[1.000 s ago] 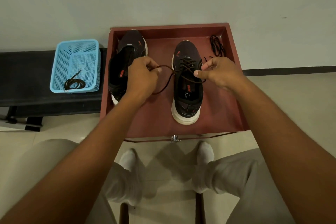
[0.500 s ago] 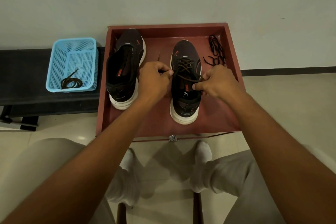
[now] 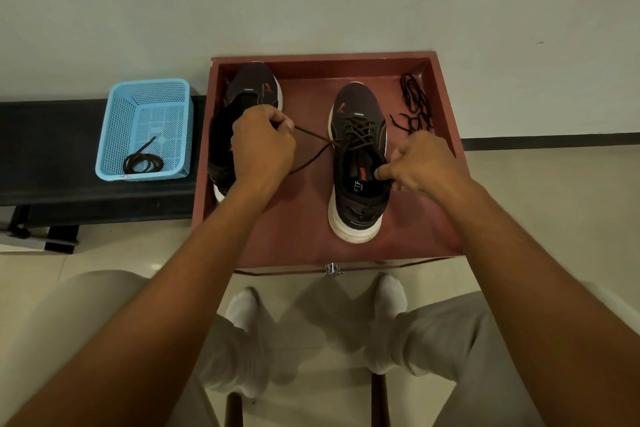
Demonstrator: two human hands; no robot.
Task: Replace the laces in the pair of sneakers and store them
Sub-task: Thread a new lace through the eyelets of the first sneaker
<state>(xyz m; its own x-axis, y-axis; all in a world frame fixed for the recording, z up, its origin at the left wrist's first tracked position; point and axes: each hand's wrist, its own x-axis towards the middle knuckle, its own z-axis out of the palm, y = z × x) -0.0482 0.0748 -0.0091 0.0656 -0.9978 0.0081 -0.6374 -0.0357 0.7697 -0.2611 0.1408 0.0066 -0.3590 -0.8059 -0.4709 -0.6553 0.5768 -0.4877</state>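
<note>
Two dark sneakers sit in a reddish-brown wooden drawer (image 3: 446, 135), toes toward the wall. The R sneaker (image 3: 358, 163) stands near the middle w/ a brown lace (image 3: 311, 149) crisscrossed thru its eyelets; the L sneaker (image 3: 242, 104) lies along the drawer's L side, unlaced, partly hidden behind the left hand (image 3: 261, 146). That hand is fisted around the brown lace's free end, pulled taut out to the L of the R sneaker; a 2nd strand runs below it toward the same hand. The right hand (image 3: 424, 163) rests at the R sneaker's collar, thumb and fingers curled at the shoe's R edge; can't tell what it pinches, if anything. A loose black lace (image 3: 414, 104) is piled in the drawer's far-R corner. Beside the drawer, on a black bench (image 3: 45, 149), a blue plastic basket (image 3: 117, 128) holds a coiled dark lace (image 3: 142, 161). White-socked feet show below the drawer front.
</note>
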